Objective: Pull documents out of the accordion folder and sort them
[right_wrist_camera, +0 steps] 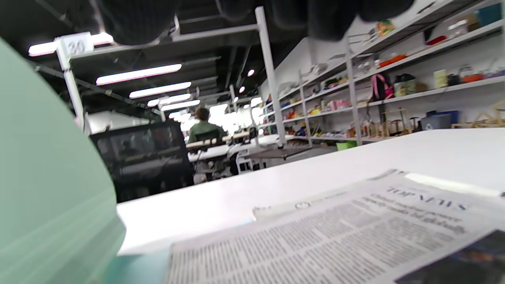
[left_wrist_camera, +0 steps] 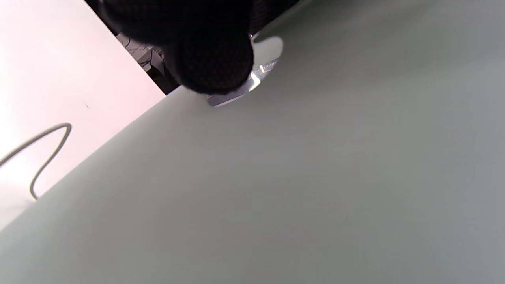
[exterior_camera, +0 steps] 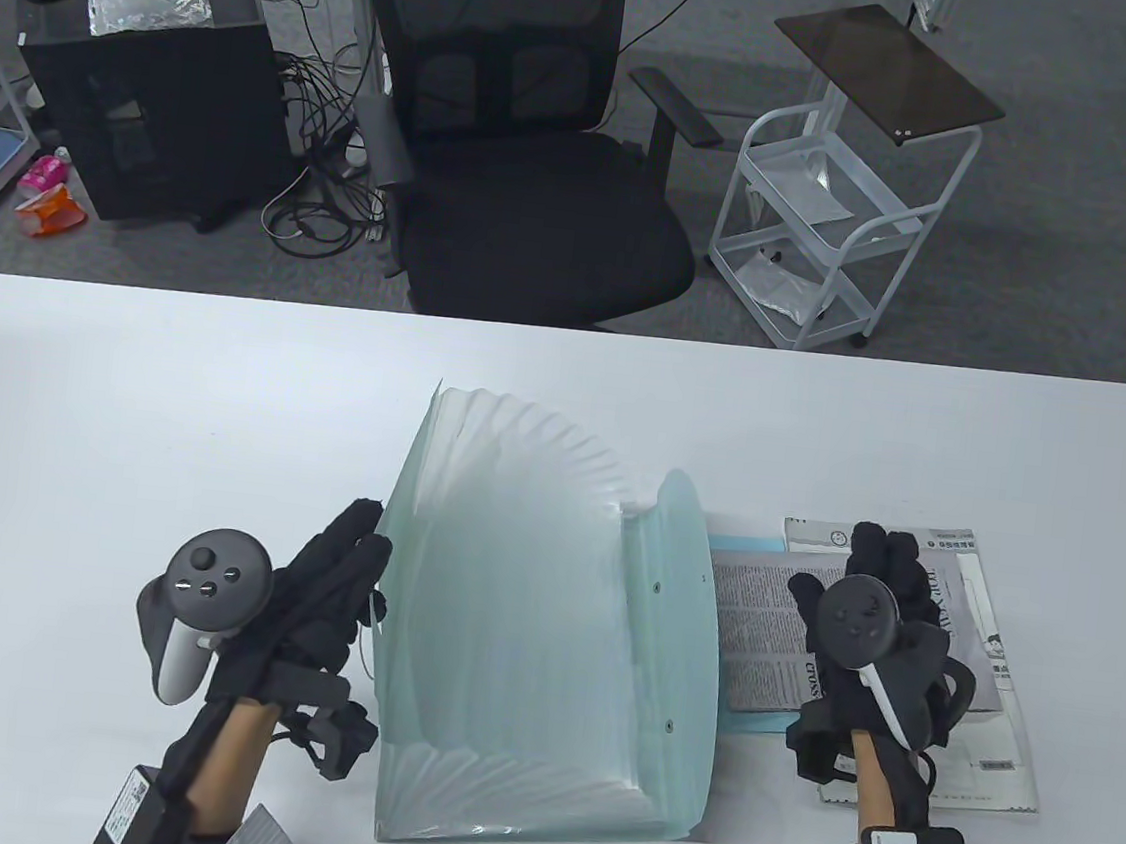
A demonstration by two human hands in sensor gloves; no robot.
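A pale green accordion folder (exterior_camera: pixel 551 632) stands fanned open at the table's middle. My left hand (exterior_camera: pixel 352 561) is at its left cover, and in the left wrist view a gloved fingertip (left_wrist_camera: pixel 213 59) presses on the cover's (left_wrist_camera: pixel 315 177) top edge, gripping it. To the folder's right lies a pile of documents: a newspaper page (exterior_camera: pixel 762 629) on a blue sheet (exterior_camera: pixel 746 547), and white printed sheets (exterior_camera: pixel 987 648). My right hand (exterior_camera: pixel 873 585) hovers over this pile with fingers spread, holding nothing. The right wrist view shows the newspaper (right_wrist_camera: pixel 335 236) below my fingers (right_wrist_camera: pixel 134 19) and the folder (right_wrist_camera: pixel 47 177) at left.
The white table (exterior_camera: pixel 121 416) spreads wide left of the folder and behind it. A black office chair (exterior_camera: pixel 529 167) stands beyond the far edge, with a white cart (exterior_camera: pixel 825 228) to its right. Cables trail from both wrists near the front edge.
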